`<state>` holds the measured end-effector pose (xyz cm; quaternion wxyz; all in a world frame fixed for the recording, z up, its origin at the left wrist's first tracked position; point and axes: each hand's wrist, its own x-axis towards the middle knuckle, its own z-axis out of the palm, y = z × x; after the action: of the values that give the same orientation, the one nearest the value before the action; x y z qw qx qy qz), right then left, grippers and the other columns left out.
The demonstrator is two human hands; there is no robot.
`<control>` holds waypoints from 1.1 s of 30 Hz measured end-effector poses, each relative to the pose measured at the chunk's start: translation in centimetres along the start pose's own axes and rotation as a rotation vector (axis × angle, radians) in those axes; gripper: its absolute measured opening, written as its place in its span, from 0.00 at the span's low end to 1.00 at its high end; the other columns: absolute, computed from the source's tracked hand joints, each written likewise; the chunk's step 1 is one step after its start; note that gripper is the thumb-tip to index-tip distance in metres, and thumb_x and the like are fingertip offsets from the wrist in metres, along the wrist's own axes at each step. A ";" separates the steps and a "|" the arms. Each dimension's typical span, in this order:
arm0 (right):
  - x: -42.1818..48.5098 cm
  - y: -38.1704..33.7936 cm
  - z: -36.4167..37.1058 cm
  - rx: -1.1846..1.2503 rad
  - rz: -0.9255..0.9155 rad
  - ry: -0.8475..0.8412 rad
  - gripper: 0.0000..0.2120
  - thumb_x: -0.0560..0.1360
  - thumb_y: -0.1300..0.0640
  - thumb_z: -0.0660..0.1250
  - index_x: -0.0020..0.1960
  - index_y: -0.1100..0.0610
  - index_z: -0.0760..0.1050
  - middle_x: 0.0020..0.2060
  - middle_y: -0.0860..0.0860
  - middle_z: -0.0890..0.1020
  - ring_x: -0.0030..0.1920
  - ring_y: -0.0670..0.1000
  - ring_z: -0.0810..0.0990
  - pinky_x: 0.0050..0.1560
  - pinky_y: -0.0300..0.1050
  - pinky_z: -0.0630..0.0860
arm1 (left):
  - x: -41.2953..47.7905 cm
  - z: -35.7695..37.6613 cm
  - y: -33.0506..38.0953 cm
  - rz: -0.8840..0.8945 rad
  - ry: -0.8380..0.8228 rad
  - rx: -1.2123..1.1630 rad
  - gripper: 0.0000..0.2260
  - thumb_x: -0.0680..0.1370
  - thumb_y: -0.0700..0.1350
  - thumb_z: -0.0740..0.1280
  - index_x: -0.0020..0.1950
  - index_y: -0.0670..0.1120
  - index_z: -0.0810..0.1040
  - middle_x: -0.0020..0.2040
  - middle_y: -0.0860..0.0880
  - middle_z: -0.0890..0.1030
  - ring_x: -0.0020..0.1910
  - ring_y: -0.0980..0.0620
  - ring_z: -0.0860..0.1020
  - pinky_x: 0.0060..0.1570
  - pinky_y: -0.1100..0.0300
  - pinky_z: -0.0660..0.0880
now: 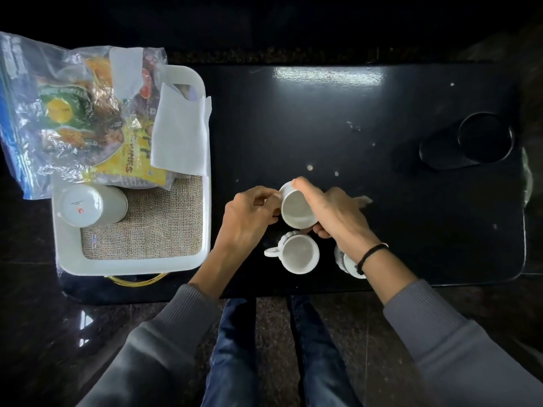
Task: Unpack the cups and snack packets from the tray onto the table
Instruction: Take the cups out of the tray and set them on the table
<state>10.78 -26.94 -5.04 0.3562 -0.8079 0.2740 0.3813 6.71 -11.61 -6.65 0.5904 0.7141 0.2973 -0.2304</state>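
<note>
Both hands grip one white cup (296,208), tilted, over the middle of the black table (323,113). My left hand (249,218) pinches its left rim and my right hand (332,212) wraps its right side. A second white cup (299,254) stands upright just below it, handle to the left. A third cup (348,264) is partly hidden under my right wrist. The white tray (205,171) at the left holds an upside-down cup (88,205), a clear bag of snack packets (76,113) and a white napkin (179,133).
A burlap mat (158,224) lines the tray's bottom. A black cup (482,142) lies on its side at the table's right. A gold ring-shaped thing (135,279) pokes out under the tray's near edge. My legs are below the table's front edge.
</note>
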 end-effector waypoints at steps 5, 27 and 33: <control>0.5 -0.3 0.3 -0.067 -0.039 0.025 0.42 0.67 0.23 0.57 0.53 0.61 0.80 0.44 0.56 0.85 0.21 0.45 0.77 0.23 0.37 0.71 | 0.2 -0.1 -0.1 0.011 0.001 0.003 0.09 0.81 0.44 0.67 0.54 0.47 0.86 0.47 0.51 0.88 0.46 0.56 0.87 0.50 0.57 0.84; -3.7 -6.4 0.4 -0.498 -0.374 0.253 0.23 0.77 0.34 0.62 0.53 0.54 0.78 0.48 0.53 0.83 0.50 0.58 0.83 0.48 0.55 0.82 | -1.2 -4.0 1.6 0.146 0.089 0.160 0.11 0.82 0.49 0.68 0.61 0.48 0.82 0.52 0.55 0.85 0.49 0.64 0.79 0.46 0.81 0.70; -5.1 -9.8 6.1 -0.473 -0.599 0.097 0.13 0.79 0.40 0.64 0.50 0.49 0.77 0.38 0.44 0.83 0.48 0.51 0.80 0.34 0.41 0.72 | -3.0 -9.7 1.1 0.252 0.303 0.278 0.10 0.80 0.46 0.68 0.60 0.49 0.83 0.56 0.54 0.84 0.57 0.55 0.80 0.53 0.63 0.74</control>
<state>12.39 -15.41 -0.09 0.2424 -0.9290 -0.0533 0.2743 5.16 -2.73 -1.92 0.4590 0.8465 0.2563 -0.0840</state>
